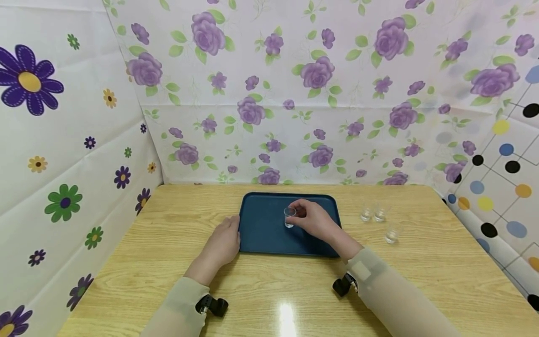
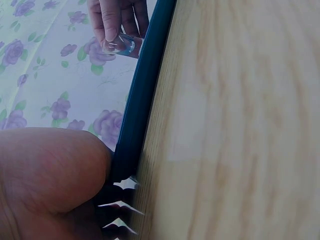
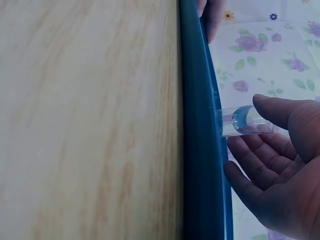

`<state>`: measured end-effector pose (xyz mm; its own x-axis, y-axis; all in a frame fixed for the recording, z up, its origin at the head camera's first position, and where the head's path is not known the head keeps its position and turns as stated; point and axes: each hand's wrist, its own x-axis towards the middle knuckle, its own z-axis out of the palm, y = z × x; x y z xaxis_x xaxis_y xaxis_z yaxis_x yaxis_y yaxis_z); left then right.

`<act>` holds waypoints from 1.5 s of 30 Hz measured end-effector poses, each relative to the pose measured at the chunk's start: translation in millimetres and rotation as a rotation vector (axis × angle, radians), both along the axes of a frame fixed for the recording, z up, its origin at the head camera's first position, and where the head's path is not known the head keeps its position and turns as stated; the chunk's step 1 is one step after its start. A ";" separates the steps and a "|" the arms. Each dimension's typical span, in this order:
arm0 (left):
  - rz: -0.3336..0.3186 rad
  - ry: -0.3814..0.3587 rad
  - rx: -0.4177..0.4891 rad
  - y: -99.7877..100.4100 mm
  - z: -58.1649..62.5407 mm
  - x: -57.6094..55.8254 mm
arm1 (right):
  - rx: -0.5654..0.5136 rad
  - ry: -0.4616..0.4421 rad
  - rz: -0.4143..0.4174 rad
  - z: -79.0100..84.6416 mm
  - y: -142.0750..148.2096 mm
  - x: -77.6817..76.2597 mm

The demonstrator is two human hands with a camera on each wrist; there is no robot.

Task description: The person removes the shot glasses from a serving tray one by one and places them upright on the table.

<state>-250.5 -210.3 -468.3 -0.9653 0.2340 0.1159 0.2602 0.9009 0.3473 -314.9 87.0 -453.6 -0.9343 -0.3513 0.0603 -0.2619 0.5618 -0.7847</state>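
A dark blue rectangular tray point(image 1: 261, 234) lies on the table with a small clear shot glass point(image 1: 289, 217) standing over its middle. My right hand point(image 1: 313, 220) reaches over the tray from the right. In the right wrist view its thumb and fingers pinch the glass point(image 3: 250, 121) from opposite sides, with the base end at the tray. The left hand point(image 1: 223, 238) rests beside the tray's left edge, its fingers lying along the outer side. At the near-left corner its thumb point(image 2: 55, 165) abuts the tray wall point(image 2: 145, 90); the other fingers are mostly hidden there.
To the right of the tray, three more clear shot glasses stand on the wooden table point(image 1: 181, 220): a pair at the back point(image 1: 366, 214) and one nearer point(image 1: 391, 235). A flower-patterned cloth wall point(image 1: 294, 140) rises behind the table, and patterned sheets flank it.
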 end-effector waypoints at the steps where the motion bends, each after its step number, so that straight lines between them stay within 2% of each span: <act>1: 0.001 -0.001 0.001 0.0 0.4 -0.4 | -0.003 0.002 0.000 1.1 0.4 0.8; 10: -0.008 0.012 -0.005 -0.4 3.1 -0.1 | -0.048 0.031 -0.001 9.4 8.3 9.0; 26: -0.015 0.006 -0.012 1.5 0.9 -1.7 | -0.069 0.029 -0.045 23.4 32.5 31.1; 37: -0.015 0.011 -0.013 1.1 0.3 -0.8 | -0.079 0.056 -0.072 28.1 66.1 47.5; 45: -0.007 0.005 -0.010 0.5 0.8 -0.2 | -0.066 0.093 -0.124 31.1 97.5 58.1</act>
